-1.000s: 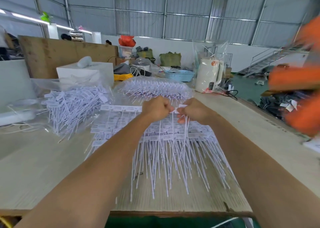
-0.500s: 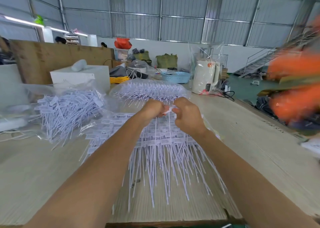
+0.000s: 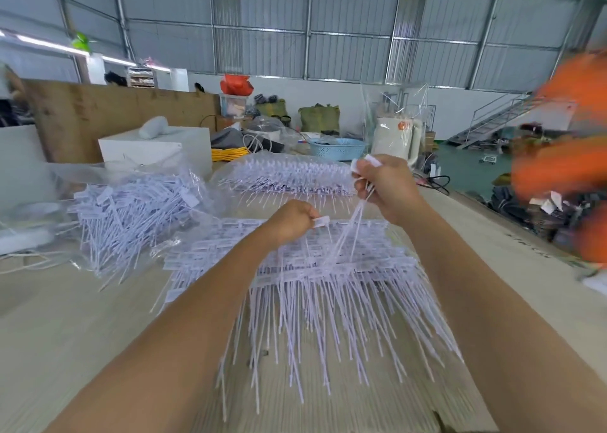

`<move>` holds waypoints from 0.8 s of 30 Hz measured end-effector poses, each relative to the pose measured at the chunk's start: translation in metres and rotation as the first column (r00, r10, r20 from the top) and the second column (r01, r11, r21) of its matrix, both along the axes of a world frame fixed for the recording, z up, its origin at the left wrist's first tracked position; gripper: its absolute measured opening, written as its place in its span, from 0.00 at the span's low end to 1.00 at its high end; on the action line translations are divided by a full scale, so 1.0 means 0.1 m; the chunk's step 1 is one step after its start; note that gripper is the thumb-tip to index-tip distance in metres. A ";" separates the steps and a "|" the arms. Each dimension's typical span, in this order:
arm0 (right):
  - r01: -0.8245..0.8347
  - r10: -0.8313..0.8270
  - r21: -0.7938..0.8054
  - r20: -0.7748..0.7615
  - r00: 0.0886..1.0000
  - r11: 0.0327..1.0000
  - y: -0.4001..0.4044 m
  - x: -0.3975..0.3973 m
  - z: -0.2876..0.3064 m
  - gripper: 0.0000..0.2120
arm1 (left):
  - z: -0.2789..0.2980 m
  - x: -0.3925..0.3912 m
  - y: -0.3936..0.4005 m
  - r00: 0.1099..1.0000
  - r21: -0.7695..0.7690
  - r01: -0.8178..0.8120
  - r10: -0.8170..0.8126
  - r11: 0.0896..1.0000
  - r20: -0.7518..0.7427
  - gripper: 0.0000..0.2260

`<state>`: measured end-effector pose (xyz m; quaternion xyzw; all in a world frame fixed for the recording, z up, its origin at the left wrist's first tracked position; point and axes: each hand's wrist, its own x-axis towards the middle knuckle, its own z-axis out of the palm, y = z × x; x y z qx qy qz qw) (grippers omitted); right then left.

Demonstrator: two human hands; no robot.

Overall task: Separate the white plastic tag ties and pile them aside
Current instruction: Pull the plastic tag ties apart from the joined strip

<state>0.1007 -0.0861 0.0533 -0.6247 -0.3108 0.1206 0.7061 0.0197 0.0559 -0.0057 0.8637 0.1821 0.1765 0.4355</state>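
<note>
Ties pulled free, pile lies to the left

Ties (image 3: 353, 222) in the right hand (image 3: 387, 186) hang with tag heads pinched at the top and tails slanting down-left onto the joined sheets (image 3: 312, 268). The left hand (image 3: 289, 220) pinches one tag at the sheet's far edge, pinning it. The loose pile (image 3: 131, 216) lies well to the left, so the right grip must cross over the left arm; the surface (image 3: 65, 334) between them offers open room.
</note>
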 end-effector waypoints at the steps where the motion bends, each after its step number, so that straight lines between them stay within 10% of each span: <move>1: -0.051 0.050 -0.031 -0.018 0.999 0.998 0.02 0.02 0.00 0.03 | -0.01 0.00 0.00 1.000 0.019 -0.007 0.007 1.000 0.016 0.09; 7: 0.079 0.088 -0.567 0.263 0.961 0.820 0.25 0.06 -0.30 0.05 | -0.09 -0.03 0.03 0.999 0.065 0.004 -0.008 0.998 0.053 0.11; 13: -0.058 0.118 -0.491 0.092 0.989 0.869 0.36 0.06 -0.49 0.05 | -0.07 -0.03 0.07 0.989 0.138 0.012 -0.032 0.990 0.144 0.11; 24: -0.100 0.212 -0.438 0.214 0.954 0.893 0.29 0.02 -0.45 0.08 | -0.03 -0.14 0.14 1.000 0.068 0.017 -0.015 0.998 -0.027 0.13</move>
